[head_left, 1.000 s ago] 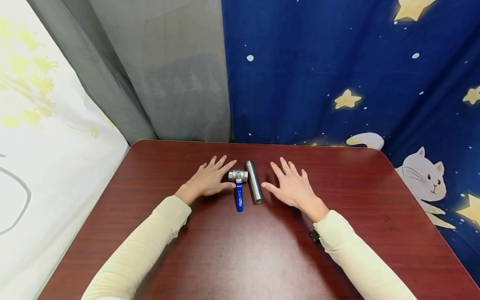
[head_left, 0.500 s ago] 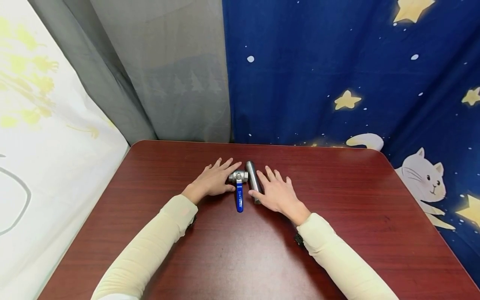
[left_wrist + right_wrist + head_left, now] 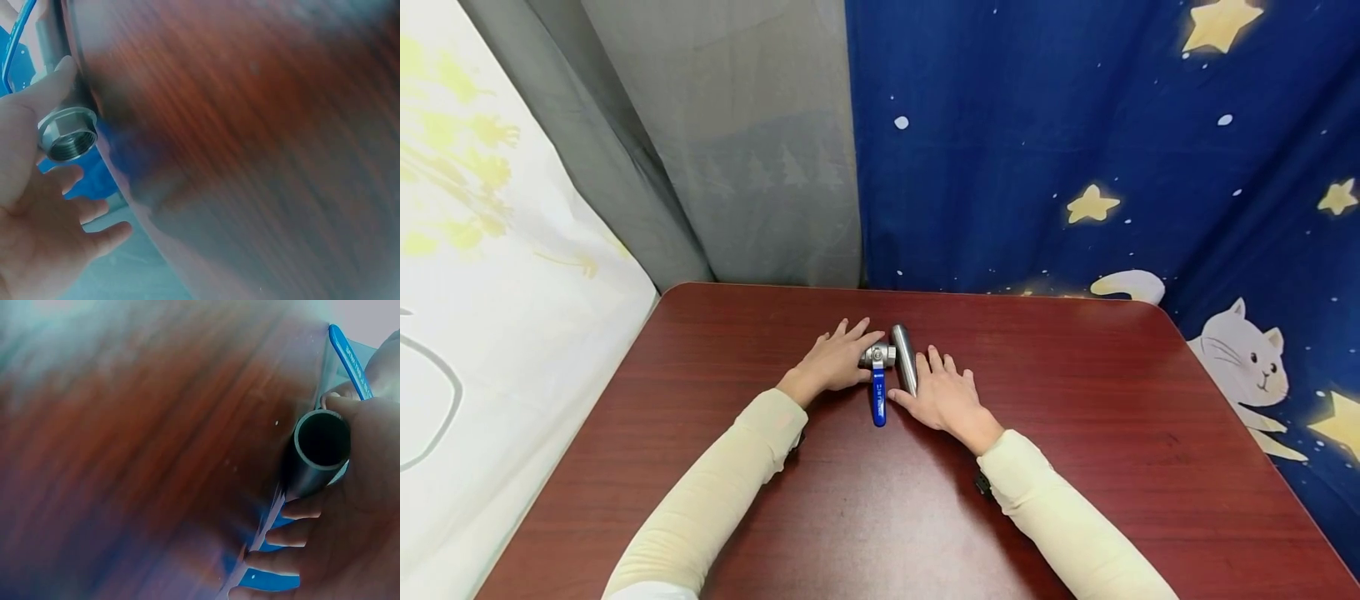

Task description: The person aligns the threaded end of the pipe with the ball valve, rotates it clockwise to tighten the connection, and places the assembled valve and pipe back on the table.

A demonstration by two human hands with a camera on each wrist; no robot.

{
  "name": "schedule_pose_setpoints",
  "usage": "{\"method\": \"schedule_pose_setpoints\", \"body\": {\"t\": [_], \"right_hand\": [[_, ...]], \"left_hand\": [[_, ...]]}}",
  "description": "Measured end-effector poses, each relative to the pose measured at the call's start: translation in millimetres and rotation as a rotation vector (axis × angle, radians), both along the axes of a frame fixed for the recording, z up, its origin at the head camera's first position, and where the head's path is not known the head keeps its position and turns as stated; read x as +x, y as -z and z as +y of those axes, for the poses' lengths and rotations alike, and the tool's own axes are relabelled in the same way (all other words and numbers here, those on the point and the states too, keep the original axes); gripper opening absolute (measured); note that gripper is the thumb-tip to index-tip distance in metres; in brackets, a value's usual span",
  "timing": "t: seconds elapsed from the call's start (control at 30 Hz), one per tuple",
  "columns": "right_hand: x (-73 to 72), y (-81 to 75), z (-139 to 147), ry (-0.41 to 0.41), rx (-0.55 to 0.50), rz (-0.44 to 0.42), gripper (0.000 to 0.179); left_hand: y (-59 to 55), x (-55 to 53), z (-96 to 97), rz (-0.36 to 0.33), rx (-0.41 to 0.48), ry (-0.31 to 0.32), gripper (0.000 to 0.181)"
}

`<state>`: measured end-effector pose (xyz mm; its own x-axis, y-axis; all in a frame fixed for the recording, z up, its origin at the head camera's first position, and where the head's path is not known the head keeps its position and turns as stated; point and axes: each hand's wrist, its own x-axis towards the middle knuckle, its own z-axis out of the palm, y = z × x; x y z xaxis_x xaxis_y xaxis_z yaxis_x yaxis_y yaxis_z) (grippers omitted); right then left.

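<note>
In the head view a steel ball valve (image 3: 878,356) with a blue lever handle (image 3: 879,402) lies on the table, its lever pointing toward me. Just right of it is a plain metal pipe (image 3: 904,354). My left hand (image 3: 835,360) is at the valve's left end, fingers spread and thumb beside the body. The left wrist view shows the valve's threaded opening (image 3: 70,136) between thumb and fingers. My right hand (image 3: 945,396) reaches over the near part of the pipe and hides its near end. In the right wrist view, the hollow pipe end (image 3: 306,475) shows beside the palm, fingers extended.
The dark red wooden table (image 3: 880,517) has its far edge just beyond the hands. Behind hang a grey curtain (image 3: 760,150) and a blue one (image 3: 985,167) with stars and a cat; a white cloth (image 3: 512,333) is at the left.
My right hand has moved left and toward me, from beside the pipe to over its near end. My left hand has shifted slightly right against the valve's end. Valve and pipe stay in place.
</note>
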<state>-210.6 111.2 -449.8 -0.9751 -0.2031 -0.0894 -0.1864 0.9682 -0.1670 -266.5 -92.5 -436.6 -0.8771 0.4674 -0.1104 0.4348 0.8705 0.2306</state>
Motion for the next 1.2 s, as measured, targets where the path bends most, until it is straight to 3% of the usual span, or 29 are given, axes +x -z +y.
{"method": "schedule_pose_setpoints", "body": {"t": [0.23, 0.5, 1.2], "right_hand": [[3.2, -1.3, -8, 0.053, -0.037, -0.023, 0.088], [2.2, -4.2, -15, 0.082, -0.008, -0.017, 0.081], [-4.2, -6.6, -22, 0.133, 0.011, 0.014, 0.07]], "left_hand": [[1.3, -1.8, 6.5, -0.029, 0.038, -0.032, 0.061], [4.4, -3.4, 9.3, -0.017, 0.032, -0.042, 0.045], [4.4, -5.2, 12.2, -0.031, 0.019, -0.025, 0.037]]}}
